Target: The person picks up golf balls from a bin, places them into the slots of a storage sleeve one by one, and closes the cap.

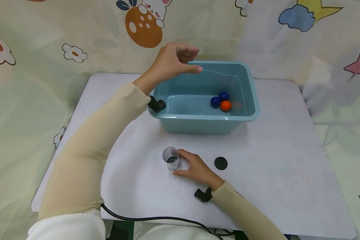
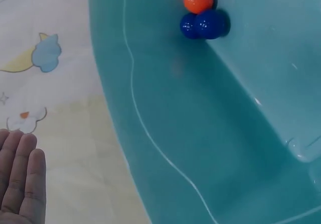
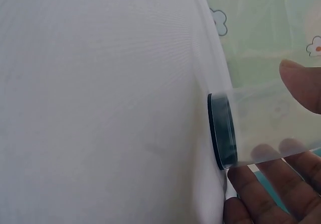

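A clear plastic cylindrical jar (image 1: 170, 158) with a dark base (image 3: 223, 131) stands upright on the table. Curled fingers of my right hand (image 1: 196, 168) reach round its right side, thumb in front; some fingertips show through the clear wall in the right wrist view. To the right of that hand lies a black round disc (image 1: 220, 163). My left hand (image 1: 177, 61) is raised over the back left of a blue plastic tub (image 1: 195, 125), fingers extended, holding nothing. Two blue balls (image 1: 215, 102) and an orange ball (image 1: 226, 105) sit together inside the tub.
The tub rests at the back of a white-covered table (image 1: 288, 160). A patterned cloth (image 1: 93, 26) hangs behind and at the sides. A black cable (image 1: 156, 218) runs from the left sleeve along the table's front edge.
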`<act>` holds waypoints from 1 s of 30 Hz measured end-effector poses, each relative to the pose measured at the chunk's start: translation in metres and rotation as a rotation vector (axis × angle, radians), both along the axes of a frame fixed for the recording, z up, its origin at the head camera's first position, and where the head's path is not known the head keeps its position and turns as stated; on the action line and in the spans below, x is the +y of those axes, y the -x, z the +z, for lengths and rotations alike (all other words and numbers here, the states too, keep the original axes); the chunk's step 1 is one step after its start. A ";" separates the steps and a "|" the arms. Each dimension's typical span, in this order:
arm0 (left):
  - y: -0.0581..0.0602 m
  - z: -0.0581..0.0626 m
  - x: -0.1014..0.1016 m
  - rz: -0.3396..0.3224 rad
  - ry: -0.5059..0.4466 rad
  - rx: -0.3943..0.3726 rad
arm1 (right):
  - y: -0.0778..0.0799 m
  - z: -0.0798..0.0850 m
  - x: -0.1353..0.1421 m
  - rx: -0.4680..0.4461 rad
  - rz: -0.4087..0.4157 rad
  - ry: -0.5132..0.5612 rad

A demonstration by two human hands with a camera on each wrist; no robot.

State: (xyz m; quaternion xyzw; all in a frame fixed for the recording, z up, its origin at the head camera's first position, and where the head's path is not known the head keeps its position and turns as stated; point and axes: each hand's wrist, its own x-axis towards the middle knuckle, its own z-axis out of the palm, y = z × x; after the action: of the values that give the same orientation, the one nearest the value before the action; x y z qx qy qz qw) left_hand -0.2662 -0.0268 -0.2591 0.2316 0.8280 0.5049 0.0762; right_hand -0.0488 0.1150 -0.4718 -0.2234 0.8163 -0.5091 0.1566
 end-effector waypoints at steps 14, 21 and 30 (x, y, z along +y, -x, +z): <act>0.025 -0.028 0.032 -0.063 0.033 -0.024 | -0.001 0.000 0.002 -0.019 -0.004 -0.011; 0.032 -0.044 0.047 -0.118 0.023 -0.071 | -0.002 -0.001 0.005 -0.024 -0.011 -0.008; 0.039 -0.070 0.061 -0.162 0.130 -0.057 | 0.000 -0.003 0.007 -0.052 -0.001 0.017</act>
State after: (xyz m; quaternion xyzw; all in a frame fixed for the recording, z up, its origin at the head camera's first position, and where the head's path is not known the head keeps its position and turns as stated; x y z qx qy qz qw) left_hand -0.3053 0.0347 -0.3288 0.2779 0.8350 0.4489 0.1552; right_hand -0.0488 0.1217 -0.4745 -0.2109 0.8079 -0.5216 0.1755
